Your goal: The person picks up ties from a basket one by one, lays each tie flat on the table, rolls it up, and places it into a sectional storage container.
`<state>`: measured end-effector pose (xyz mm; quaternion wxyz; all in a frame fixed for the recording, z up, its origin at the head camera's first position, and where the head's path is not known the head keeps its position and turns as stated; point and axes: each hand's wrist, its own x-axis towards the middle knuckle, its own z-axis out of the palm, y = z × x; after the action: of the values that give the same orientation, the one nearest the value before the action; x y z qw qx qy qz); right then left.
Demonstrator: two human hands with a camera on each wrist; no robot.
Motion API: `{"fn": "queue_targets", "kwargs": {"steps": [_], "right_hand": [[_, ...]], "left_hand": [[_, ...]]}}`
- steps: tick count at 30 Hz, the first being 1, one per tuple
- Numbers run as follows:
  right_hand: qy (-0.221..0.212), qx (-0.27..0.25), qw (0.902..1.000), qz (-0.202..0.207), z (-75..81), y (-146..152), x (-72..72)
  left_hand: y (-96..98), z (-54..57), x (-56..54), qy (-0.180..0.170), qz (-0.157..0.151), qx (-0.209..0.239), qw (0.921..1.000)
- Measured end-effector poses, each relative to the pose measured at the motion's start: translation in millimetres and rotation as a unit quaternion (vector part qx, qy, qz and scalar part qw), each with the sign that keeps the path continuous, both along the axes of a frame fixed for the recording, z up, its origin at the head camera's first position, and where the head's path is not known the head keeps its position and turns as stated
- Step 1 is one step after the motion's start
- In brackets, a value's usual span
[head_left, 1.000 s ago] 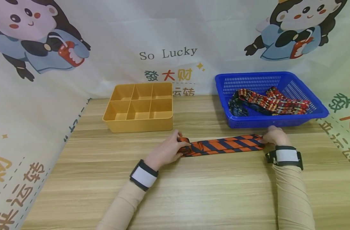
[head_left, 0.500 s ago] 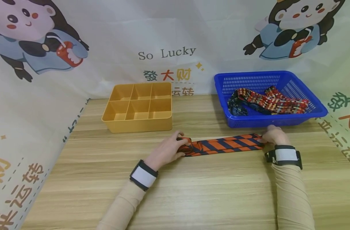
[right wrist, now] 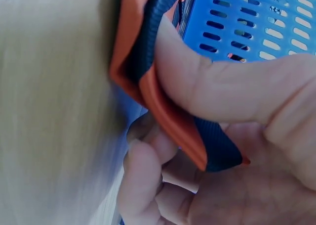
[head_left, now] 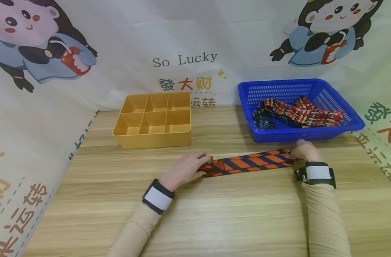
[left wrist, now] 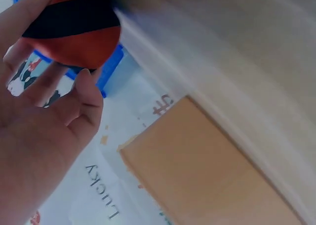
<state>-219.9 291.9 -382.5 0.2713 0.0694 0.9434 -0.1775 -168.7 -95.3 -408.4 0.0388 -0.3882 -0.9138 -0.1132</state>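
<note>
An orange and navy striped tie (head_left: 253,162) is stretched across the centre and right of the head view, nearly level, with its right end slightly higher. It is laid on a wood-grain table (head_left: 234,221) and held at both ends by a person's bare hands. At the tie's left end, near the middle of the frame, the bunched fabric is gripped by the left hand (head_left: 185,169), its fingers and thumb bent around it. At the right end, the fabric is pinched by the right hand (head_left: 306,151); in the right wrist view, folded layers are seen caught between the thumb and the curled fingers.

A black and white band is worn on each wrist, and both forearms are covered by beige sleeves (head_left: 327,217). Just above the right hand, in the upper right, a blue basket (head_left: 306,135) is placed, in which a red patterned cloth (head_left: 320,117) and a dark patterned cloth (head_left: 263,119) are heaped. Left of centre, above the left hand, a yellow box (head_left: 155,140) divided into six compartments is set on the table. The background is filled by a pale backdrop (head_left: 128,39), printed with cartoon figures and "So Lucky".
</note>
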Motion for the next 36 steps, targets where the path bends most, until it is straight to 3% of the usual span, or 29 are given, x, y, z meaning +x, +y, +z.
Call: {"fn": "queue_targets", "kwargs": {"steps": [5,10,17,23,31,34,36], "right_hand": [[0.001,-0.007,0.9998,0.017,-0.5,-9,-0.5],[0.005,0.004,0.9996,0.027,-1.2,-16,-2.5],[0.002,-0.001,0.9997,0.026,-1.4,-13,-3.1],[0.016,-0.004,0.9994,0.030,-3.8,-18,-2.7],[0.070,0.080,0.9938,0.033,3.7,-48,5.5],[0.107,0.097,0.9876,0.062,15.7,-73,14.0],[0.132,0.096,0.9809,0.107,24.7,-93,23.0]], "left_hand": [[-1.8,7.0,3.0,-0.010,0.012,-0.008,0.9998],[-2.0,5.7,2.1,0.007,0.019,-0.002,0.9998],[3.8,5.4,1.8,-0.020,0.002,-0.017,0.9996],[2.5,9.3,4.4,-0.012,0.002,-0.012,0.9999],[7.9,0.9,6.4,-0.053,0.002,0.004,0.9986],[10.2,-0.2,7.0,-0.044,-0.010,0.003,0.9990],[11.4,-0.3,7.2,-0.033,-0.017,0.001,0.9993]]}}
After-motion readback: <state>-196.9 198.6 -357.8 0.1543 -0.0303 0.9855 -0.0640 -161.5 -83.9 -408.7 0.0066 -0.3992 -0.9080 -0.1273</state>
